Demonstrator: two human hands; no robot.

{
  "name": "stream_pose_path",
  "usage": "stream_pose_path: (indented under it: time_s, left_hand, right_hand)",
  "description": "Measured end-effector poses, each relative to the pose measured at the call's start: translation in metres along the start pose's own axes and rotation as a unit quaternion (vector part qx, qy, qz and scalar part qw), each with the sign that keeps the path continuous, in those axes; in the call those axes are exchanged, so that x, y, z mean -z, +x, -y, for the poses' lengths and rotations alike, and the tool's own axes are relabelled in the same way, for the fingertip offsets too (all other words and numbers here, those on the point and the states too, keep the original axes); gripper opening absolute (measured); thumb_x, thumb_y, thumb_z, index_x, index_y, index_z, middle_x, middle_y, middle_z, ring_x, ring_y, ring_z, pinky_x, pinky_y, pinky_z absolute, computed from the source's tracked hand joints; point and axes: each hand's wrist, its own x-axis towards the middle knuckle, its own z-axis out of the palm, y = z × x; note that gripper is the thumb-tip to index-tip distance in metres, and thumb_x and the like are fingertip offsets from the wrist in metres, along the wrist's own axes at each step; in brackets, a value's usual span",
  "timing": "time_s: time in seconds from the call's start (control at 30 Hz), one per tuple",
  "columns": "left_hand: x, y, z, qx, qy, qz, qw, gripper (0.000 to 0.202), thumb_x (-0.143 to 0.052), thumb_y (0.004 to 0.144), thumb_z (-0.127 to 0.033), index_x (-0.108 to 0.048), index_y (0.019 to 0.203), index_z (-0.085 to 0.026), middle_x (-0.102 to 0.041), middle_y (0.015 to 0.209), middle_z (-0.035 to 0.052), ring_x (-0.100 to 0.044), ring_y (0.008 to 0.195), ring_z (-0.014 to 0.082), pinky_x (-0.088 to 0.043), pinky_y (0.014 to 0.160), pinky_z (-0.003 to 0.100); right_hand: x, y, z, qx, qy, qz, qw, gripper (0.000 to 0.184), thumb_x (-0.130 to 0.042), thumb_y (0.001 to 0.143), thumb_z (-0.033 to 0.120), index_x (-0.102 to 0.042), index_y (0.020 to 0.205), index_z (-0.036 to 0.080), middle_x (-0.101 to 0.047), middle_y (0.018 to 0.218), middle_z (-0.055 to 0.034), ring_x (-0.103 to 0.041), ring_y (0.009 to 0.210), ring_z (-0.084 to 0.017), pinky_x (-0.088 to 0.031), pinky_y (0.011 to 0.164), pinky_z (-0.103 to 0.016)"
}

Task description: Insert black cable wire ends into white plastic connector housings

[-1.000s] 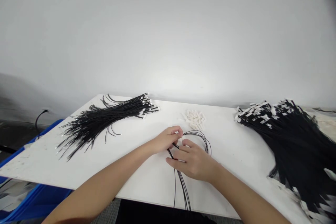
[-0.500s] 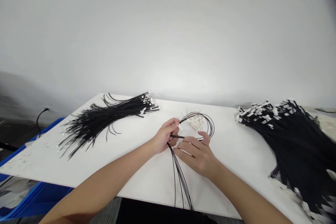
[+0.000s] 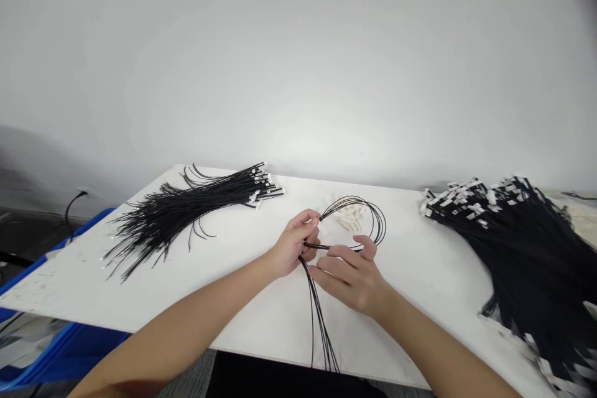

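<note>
In the head view, my left hand (image 3: 295, 247) is closed on a bundle of thin black wires (image 3: 316, 245). Part of the bundle bends into a wide loop to the right, and its loose tail hangs down below the hand over the table's front. A small white end shows at my left fingertips, too small to make out. My right hand (image 3: 355, 277) has its fingers curled over the lower side of the loop, thumb raised, and grips the wires there. Just behind the loop lies a small pile of white connectors (image 3: 349, 221).
On the white table (image 3: 252, 317), a sheaf of black wires with white connectors (image 3: 191, 206) lies at left. A bigger heap of black wires with white ends (image 3: 527, 261) covers the right side. Blue bins (image 3: 77, 351) stand below the left edge. A grey wall (image 3: 298, 62) rises behind.
The wire loop has widened slightly and shifted a little to the right along with my right hand. My left hand stays nearly in place, still holding the bundle.
</note>
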Motion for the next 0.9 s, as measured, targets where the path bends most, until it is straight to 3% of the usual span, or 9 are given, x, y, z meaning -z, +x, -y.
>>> stream_pose_path:
  time_s: [0.33,0.63,0.9]
  left_hand:
    - [-0.002,-0.0013,0.0018,-0.033,0.026,0.0,0.999,0.021,-0.057,0.078,-0.038,-0.046,0.084,-0.021,-0.024,0.043,-0.0092,-0.023,0.033,0.0045,-0.016,0.032,0.015]
    - [0.0002,0.0004,0.0028,-0.038,0.003,-0.016,0.999,0.018,-0.055,0.08,-0.037,-0.045,0.083,-0.022,-0.025,0.043,-0.0091,-0.022,0.032,0.0047,-0.015,0.031,0.015]
    - [-0.0022,-0.0014,0.0009,-0.024,-0.007,-0.013,1.0,0.02,-0.056,0.079,-0.038,-0.044,0.083,-0.023,-0.025,0.043,-0.0096,-0.021,0.032,0.0042,-0.015,0.031,0.014]
  right_hand:
    - [-0.0037,0.0005,0.0018,-0.042,0.024,0.002,0.999,0.014,-0.064,0.072,0.012,-0.055,0.073,0.022,-0.06,0.069,0.009,-0.052,0.068,-0.006,-0.014,0.102,-0.04]
    - [0.0019,0.0051,0.0022,-0.014,0.044,0.057,0.997,0.016,-0.06,0.074,0.011,-0.059,0.082,0.024,-0.061,0.075,0.0072,-0.053,0.076,-0.008,-0.02,0.096,-0.04]
    - [0.0018,0.0044,0.0002,0.005,0.027,0.029,0.999,0.018,-0.063,0.074,0.01,-0.06,0.083,0.025,-0.059,0.067,0.009,-0.052,0.071,-0.006,-0.022,0.097,-0.039]
